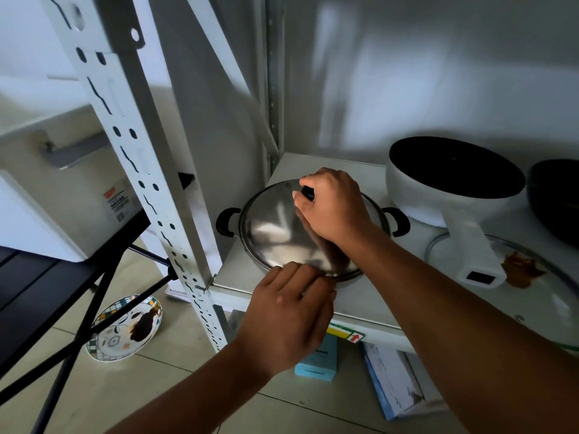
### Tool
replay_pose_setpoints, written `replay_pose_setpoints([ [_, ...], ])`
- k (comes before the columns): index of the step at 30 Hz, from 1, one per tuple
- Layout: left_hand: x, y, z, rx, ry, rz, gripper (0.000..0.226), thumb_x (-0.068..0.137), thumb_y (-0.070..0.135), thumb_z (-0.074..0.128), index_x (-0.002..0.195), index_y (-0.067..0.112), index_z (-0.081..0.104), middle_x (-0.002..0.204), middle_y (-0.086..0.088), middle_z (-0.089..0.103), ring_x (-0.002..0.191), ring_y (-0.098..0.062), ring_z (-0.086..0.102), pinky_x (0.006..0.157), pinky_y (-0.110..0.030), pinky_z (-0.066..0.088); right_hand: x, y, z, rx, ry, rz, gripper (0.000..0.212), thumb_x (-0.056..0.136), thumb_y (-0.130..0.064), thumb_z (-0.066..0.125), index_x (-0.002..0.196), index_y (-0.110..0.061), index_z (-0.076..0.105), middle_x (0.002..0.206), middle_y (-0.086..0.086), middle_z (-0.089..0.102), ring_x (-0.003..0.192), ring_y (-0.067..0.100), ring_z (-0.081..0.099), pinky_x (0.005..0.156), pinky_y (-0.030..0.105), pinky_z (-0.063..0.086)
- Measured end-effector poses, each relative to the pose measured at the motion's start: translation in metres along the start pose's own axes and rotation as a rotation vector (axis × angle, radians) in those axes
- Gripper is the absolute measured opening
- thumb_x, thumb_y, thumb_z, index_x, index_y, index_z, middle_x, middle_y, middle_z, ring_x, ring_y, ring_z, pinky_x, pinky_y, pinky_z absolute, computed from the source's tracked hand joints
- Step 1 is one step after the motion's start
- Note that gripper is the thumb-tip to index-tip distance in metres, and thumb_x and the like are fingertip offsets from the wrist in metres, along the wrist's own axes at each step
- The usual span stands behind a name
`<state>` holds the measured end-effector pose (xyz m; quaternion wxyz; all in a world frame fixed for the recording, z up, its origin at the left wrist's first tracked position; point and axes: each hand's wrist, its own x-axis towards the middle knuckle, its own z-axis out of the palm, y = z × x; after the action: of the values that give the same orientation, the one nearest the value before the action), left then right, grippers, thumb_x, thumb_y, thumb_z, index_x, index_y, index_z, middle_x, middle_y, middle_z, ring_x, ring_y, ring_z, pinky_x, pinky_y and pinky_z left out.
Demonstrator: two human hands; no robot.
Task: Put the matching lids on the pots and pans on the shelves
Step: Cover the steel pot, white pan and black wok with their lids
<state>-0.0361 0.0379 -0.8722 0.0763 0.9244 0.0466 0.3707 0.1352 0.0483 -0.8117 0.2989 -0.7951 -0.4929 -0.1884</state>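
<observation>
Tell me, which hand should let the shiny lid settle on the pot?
Probably the right hand: it grips the black knob atop the steel lid. The left hand only touches the near rim.

Both forearms are bare to the frame edge, the left hand [286, 321] and right hand [333, 208] ungloved.

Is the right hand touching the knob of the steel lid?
Touching. The head view shows the right hand wrapped over the black knob of the steel lid, fingers closed around it with no gap, while the left hand meets the lid's near rim.
</observation>
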Motion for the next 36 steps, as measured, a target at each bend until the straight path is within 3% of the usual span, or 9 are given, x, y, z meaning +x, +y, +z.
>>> replay_pose_setpoints([
  [4, 0.002, 0.008, 0.000, -0.025, -0.004, 0.004, 0.018, 0.091, 0.019, 0.055, 0.088, 0.010, 0.070, 0.086, -0.006, 0.066, 0.074, -0.026, 0.057, 0.064, -0.037, 0.045, -0.004, -0.003, -0.011, -0.033, -0.087, -0.009, 0.042, 0.084, -0.043, 0.059, 0.098, -0.006, 0.071, 0.092, 0.015, 0.070, 0.087, 0.035, 0.063, 0.075, 0.038, 0.051],
  [8, 0.020, 0.042, 0.001, -0.295, 0.006, -0.169, 0.019, 0.092, 0.025, 0.053, 0.102, 0.014, 0.064, 0.090, 0.001, 0.062, 0.077, -0.015, 0.057, 0.064, -0.032, 0.049, -0.019, -0.002, -0.044, 0.067, -0.119, 0.026, 0.052, 0.090, -0.039, 0.055, 0.130, -0.007, 0.056, 0.128, 0.012, 0.062, 0.119, 0.029, 0.055, 0.099, 0.036, 0.043],
  [13, 0.075, 0.103, 0.017, -0.607, -0.106, -0.471, 0.032, 0.094, 0.045, 0.043, 0.112, 0.024, 0.058, 0.094, 0.010, 0.060, 0.075, -0.005, 0.059, 0.064, -0.025, 0.047, -0.049, 0.042, -0.128, 0.132, 0.139, 0.187, 0.033, 0.088, -0.033, 0.052, 0.107, -0.012, 0.069, 0.108, 0.003, 0.070, 0.101, 0.015, 0.062, 0.089, 0.028, 0.047],
  [17, 0.117, 0.125, 0.048, -0.767, -0.315, -0.830, 0.055, 0.091, 0.052, 0.051, 0.135, 0.020, 0.046, 0.125, -0.001, 0.058, 0.112, -0.016, 0.058, 0.089, -0.027, 0.043, -0.091, 0.117, -0.173, -0.022, 0.273, 0.386, 0.020, 0.086, -0.024, 0.051, 0.087, -0.013, 0.068, 0.090, 0.003, 0.070, 0.083, 0.015, 0.064, 0.076, 0.029, 0.049],
  [20, 0.141, 0.135, 0.065, -0.822, -0.369, -0.903, 0.061, 0.089, 0.051, 0.057, 0.138, 0.017, 0.042, 0.126, -0.001, 0.054, 0.108, -0.018, 0.054, 0.091, -0.028, 0.040, -0.130, 0.179, -0.168, -0.173, 0.003, 0.657, 0.021, 0.085, -0.028, 0.058, 0.097, -0.012, 0.064, 0.097, 0.010, 0.065, 0.092, 0.029, 0.062, 0.080, 0.037, 0.050],
  [23, 0.157, 0.144, 0.082, -0.928, -0.376, -1.061, 0.057, 0.085, 0.050, 0.063, 0.130, 0.020, 0.046, 0.112, -0.001, 0.054, 0.100, -0.022, 0.055, 0.098, -0.042, 0.050, -0.152, 0.207, -0.157, -0.241, -0.261, 0.759, 0.045, 0.089, -0.045, 0.054, 0.118, -0.011, 0.056, 0.112, 0.015, 0.060, 0.104, 0.033, 0.058, 0.087, 0.040, 0.049],
  [28, 0.165, 0.146, 0.102, -1.020, -0.441, -1.135, 0.041, 0.081, 0.045, 0.070, 0.105, 0.013, 0.059, 0.093, -0.010, 0.067, 0.073, -0.025, 0.071, 0.061, -0.030, 0.055, -0.151, 0.210, -0.146, -0.171, -0.324, 0.670, 0.051, 0.090, -0.049, 0.053, 0.130, -0.017, 0.051, 0.126, 0.007, 0.060, 0.116, 0.026, 0.056, 0.096, 0.039, 0.045],
  [32, 0.165, 0.138, 0.106, -0.969, -0.456, -1.112, 0.038, 0.085, 0.039, 0.068, 0.110, 0.012, 0.059, 0.098, -0.012, 0.068, 0.062, -0.020, 0.069, 0.046, -0.024, 0.050, -0.167, 0.204, -0.154, -0.208, -0.225, 0.629, 0.027, 0.091, -0.041, 0.052, 0.105, -0.019, 0.058, 0.104, 0.004, 0.062, 0.092, 0.020, 0.061, 0.078, 0.032, 0.049],
  [36, 0.165, 0.122, 0.093, -0.985, -0.460, -1.121, 0.033, 0.087, 0.033, 0.067, 0.110, 0.012, 0.059, 0.086, -0.010, 0.065, 0.060, -0.022, 0.065, 0.054, -0.026, 0.048, -0.180, 0.188, -0.189, -0.232, -0.089, 0.619, 0.020, 0.090, -0.037, 0.053, 0.090, -0.017, 0.055, 0.092, -0.001, 0.050, 0.076, 0.017, 0.053, 0.065, 0.028, 0.038],
])
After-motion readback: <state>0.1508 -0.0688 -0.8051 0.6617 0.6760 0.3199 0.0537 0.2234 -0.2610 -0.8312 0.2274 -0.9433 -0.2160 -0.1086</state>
